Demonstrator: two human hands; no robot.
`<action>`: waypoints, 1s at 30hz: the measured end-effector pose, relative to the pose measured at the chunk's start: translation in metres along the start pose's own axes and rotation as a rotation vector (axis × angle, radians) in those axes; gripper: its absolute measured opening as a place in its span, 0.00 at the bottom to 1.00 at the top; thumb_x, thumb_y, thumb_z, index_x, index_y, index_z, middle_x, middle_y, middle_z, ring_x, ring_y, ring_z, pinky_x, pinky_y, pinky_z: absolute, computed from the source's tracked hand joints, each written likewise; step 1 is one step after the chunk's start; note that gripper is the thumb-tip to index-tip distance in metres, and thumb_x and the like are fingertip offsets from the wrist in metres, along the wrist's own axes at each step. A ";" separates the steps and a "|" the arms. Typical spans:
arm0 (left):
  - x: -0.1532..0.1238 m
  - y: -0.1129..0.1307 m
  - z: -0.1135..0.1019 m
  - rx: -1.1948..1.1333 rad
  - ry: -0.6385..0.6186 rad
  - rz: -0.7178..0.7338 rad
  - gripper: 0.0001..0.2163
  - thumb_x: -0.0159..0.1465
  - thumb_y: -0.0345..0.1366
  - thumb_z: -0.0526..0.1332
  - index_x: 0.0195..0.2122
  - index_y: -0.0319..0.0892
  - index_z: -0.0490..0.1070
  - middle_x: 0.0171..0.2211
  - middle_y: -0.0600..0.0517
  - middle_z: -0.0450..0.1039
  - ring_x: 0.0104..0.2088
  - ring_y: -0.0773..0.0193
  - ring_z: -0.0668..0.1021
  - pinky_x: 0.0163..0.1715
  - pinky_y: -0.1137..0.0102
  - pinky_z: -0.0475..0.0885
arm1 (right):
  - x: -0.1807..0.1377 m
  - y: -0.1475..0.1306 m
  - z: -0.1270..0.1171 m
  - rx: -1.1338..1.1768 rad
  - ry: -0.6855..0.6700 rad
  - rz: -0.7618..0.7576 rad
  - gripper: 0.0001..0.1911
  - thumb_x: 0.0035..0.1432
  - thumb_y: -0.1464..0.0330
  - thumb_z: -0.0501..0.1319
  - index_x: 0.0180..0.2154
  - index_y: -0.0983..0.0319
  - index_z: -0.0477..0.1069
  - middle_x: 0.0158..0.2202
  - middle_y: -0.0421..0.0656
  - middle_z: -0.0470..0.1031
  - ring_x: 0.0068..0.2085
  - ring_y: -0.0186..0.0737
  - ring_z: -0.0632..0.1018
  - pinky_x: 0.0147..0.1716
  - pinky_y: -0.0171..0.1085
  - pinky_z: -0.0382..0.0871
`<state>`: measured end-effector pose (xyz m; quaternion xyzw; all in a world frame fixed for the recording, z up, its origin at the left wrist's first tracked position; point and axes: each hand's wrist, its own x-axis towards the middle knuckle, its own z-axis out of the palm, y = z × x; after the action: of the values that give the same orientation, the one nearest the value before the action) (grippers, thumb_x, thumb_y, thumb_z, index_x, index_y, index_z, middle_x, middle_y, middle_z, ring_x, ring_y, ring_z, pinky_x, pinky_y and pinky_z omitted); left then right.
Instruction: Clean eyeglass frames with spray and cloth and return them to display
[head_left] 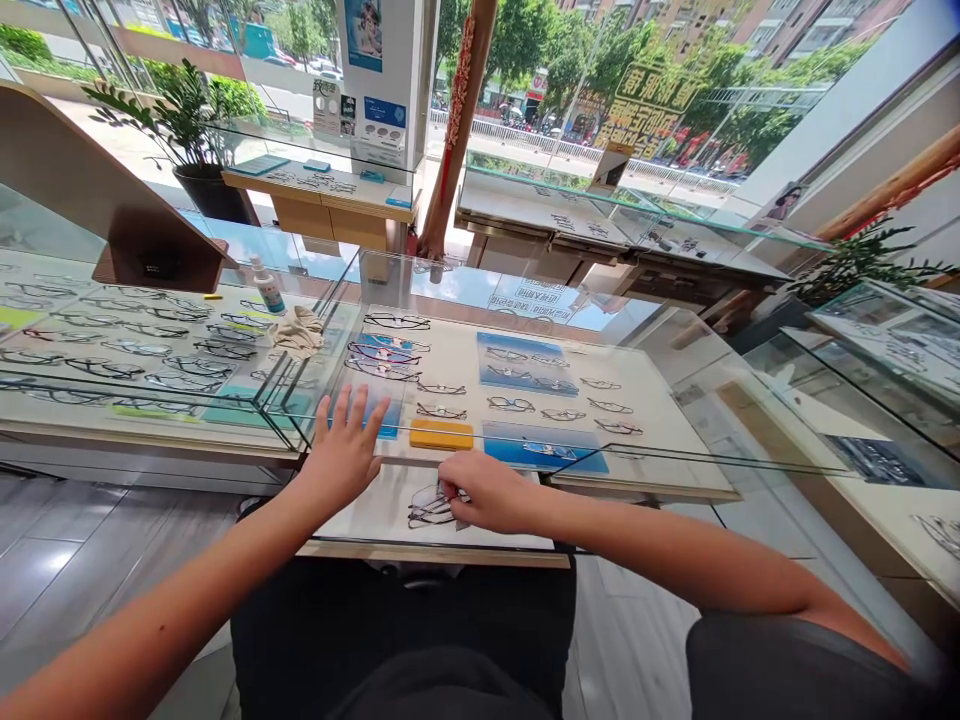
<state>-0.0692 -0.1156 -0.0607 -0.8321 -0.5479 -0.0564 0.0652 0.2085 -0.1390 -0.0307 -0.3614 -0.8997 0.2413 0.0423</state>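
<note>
My left hand (345, 450) lies flat with fingers spread on the front part of a pulled-out display tray (375, 520), beside a blue card. My right hand (487, 492) is closed in a pinch on a pair of dark-framed glasses (429, 508) lying on the tray's near end. A yellow block (441, 434) sits just beyond my hands. Behind it, rows of glasses (390, 350) lie on the white shelf under the glass case (675, 455).
A neighbouring glass case (150, 340) on the left holds several glasses, a spray bottle (267, 285) and a cloth (298, 330). More display counters (570, 215) stand behind and to the right. A potted plant (187, 130) is at back left. Grey floor lies below.
</note>
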 end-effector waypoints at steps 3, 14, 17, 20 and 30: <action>0.001 0.000 0.000 -0.021 -0.004 -0.004 0.42 0.66 0.41 0.71 0.79 0.38 0.60 0.79 0.26 0.51 0.79 0.24 0.55 0.75 0.32 0.49 | 0.019 0.028 0.026 -0.130 0.112 0.030 0.09 0.61 0.77 0.64 0.36 0.58 0.68 0.36 0.42 0.79 0.39 0.43 0.75 0.41 0.39 0.63; 0.001 -0.002 0.010 -0.060 0.021 -0.025 0.42 0.65 0.41 0.72 0.79 0.41 0.61 0.80 0.28 0.52 0.79 0.26 0.55 0.76 0.33 0.47 | 0.135 0.111 0.047 -0.255 0.353 0.225 0.05 0.68 0.73 0.58 0.40 0.61 0.73 0.44 0.51 0.80 0.50 0.52 0.73 0.54 0.46 0.58; 0.000 -0.003 0.014 -0.073 0.049 -0.027 0.41 0.64 0.41 0.71 0.78 0.42 0.62 0.79 0.29 0.54 0.79 0.27 0.56 0.76 0.34 0.46 | 0.162 0.129 0.045 -0.257 0.417 0.302 0.05 0.68 0.72 0.58 0.43 0.60 0.73 0.46 0.52 0.80 0.51 0.54 0.73 0.54 0.47 0.58; -0.001 -0.003 0.017 -0.068 0.080 -0.019 0.40 0.64 0.42 0.71 0.77 0.41 0.63 0.77 0.28 0.58 0.78 0.27 0.58 0.76 0.34 0.46 | 0.182 0.150 0.037 -0.261 0.450 0.353 0.06 0.68 0.72 0.58 0.44 0.61 0.73 0.47 0.52 0.81 0.51 0.53 0.73 0.55 0.46 0.58; -0.006 -0.001 0.026 -0.033 0.172 -0.028 0.38 0.62 0.44 0.74 0.73 0.44 0.68 0.74 0.29 0.61 0.76 0.28 0.61 0.76 0.37 0.47 | 0.198 0.243 -0.002 -0.322 0.491 0.480 0.10 0.68 0.74 0.55 0.44 0.63 0.75 0.46 0.55 0.82 0.51 0.54 0.72 0.55 0.47 0.56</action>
<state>-0.0722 -0.1162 -0.0874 -0.8174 -0.5508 -0.1376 0.0974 0.2164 0.1453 -0.1615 -0.6109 -0.7790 0.0061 0.1415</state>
